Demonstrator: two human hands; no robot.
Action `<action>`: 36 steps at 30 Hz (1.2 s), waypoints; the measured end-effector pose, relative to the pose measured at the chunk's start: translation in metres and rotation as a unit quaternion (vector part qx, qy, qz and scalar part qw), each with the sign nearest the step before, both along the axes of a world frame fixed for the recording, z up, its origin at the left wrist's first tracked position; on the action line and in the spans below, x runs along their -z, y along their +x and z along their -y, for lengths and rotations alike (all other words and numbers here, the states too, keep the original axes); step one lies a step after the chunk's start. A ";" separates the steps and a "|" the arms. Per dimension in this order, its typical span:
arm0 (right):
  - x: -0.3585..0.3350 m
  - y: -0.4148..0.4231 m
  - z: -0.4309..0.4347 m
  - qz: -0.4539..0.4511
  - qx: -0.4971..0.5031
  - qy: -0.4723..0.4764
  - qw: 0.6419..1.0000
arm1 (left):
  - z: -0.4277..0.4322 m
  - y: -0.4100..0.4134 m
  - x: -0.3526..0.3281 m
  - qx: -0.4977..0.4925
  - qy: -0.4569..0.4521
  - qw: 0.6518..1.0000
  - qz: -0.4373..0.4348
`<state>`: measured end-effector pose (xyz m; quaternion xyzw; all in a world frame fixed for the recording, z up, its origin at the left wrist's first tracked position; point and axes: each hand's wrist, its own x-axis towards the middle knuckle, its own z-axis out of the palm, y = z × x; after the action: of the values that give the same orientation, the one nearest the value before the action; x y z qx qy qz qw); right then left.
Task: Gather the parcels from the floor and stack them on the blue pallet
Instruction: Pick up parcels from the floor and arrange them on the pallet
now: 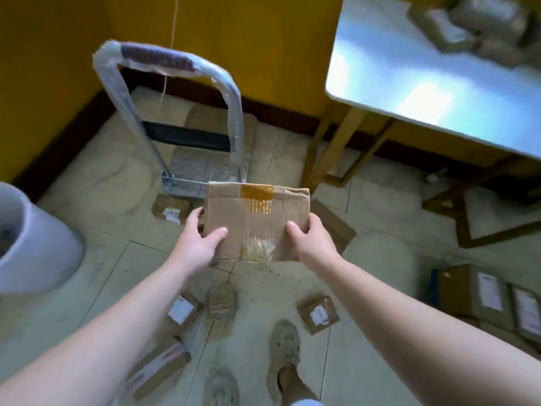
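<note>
Two hands, left hand (202,240) and right hand (310,241), grip a creased, brown-taped cardboard parcel (256,222).

You held the cardboard parcel (257,221) flat in both hands: your left hand (199,240) gripped its near left corner and your right hand (313,243) its near right corner, thumbs on the top face. Brown tape (257,191) crossed its far edge. Beyond it stood a platform trolley (190,168) with a film-wrapped handle (164,58). Small labelled parcels (319,313) lay on the tiled floor (351,376) near your shoes (285,347). A steel table (409,92) stood to the right, a white bin (38,253) to the left.
</note>
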<state>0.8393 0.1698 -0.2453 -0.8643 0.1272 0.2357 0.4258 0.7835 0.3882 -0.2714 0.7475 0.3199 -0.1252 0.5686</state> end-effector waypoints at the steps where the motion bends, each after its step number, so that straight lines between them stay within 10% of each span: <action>1: -0.031 -0.005 0.003 0.024 0.014 0.010 1.000 | 0.002 0.000 -0.030 0.007 -0.011 1.000 0.022; 13: -0.254 -0.171 0.105 0.219 0.157 0.057 0.961 | 0.102 -0.088 -0.271 0.178 -0.045 0.961 0.208; 36: -0.364 -0.524 0.531 0.359 0.473 -0.076 0.801 | 0.601 -0.302 -0.377 0.468 -0.207 0.812 0.279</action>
<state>0.3155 -0.3608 0.1190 -0.7487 0.3758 -0.3332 0.4326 0.4817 -0.2127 0.1057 0.6740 -0.2750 -0.2256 0.6475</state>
